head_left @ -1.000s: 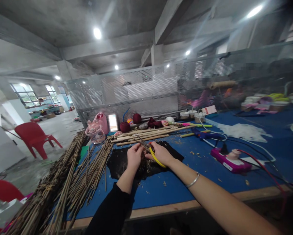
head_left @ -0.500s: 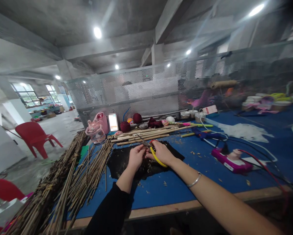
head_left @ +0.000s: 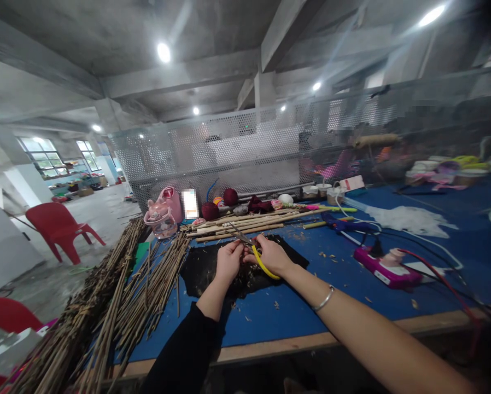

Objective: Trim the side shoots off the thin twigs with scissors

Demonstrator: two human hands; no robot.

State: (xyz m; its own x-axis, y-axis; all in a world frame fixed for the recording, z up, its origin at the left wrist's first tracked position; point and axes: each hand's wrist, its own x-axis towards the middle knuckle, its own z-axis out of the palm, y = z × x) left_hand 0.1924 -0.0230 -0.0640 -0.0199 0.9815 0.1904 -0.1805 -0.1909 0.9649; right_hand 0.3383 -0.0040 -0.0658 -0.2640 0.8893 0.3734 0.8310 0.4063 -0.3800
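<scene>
My right hand (head_left: 271,258) is closed on a pair of yellow-handled scissors (head_left: 265,266), whose metal blades point up and to the left. Close beside it, my left hand (head_left: 230,259) is closed with its fingertips pinched together near the blades. Whatever lies in that pinch is too small and too covered to make out. Both hands are over a black cloth (head_left: 202,268) strewn with small pale scraps. Just left of the cloth lies a spread of thin brown sticks (head_left: 155,290).
Bundled twigs (head_left: 93,295) run along the table's left edge. Behind the cloth lie pale rods (head_left: 245,225), yarn balls (head_left: 230,197) and a pink clear-bodied cup (head_left: 161,223). On the right, a purple power strip (head_left: 387,269) trails cables near a blue glue gun (head_left: 346,225).
The scissors' blades show a little more clearly above the left fingers, tilted up and left. Both hands stay in nearly the same place.
</scene>
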